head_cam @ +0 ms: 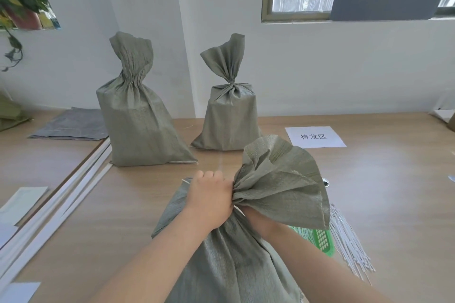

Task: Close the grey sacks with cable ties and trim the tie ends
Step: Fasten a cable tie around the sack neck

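A grey woven sack (229,261) stands right in front of me, its mouth (280,179) gathered and fanned out to the right. My left hand (209,199) grips the gathered neck from the left. My right hand (256,219) is under the fanned mouth, mostly hidden by the fabric. A thin white cable tie (238,209) shows at the neck between my hands, and one end pokes out at the far left of my left hand. Two more grey sacks stand behind: a tall one (140,125) with a twisted neck and a shorter one (229,115) with a cinched neck.
A bundle of white cable ties (349,246) lies at the right beside a green basket (322,238). A white paper label (315,136) lies behind. Flat folded sacks (71,125) lie at the left, with white strips (73,194) along the table joint.
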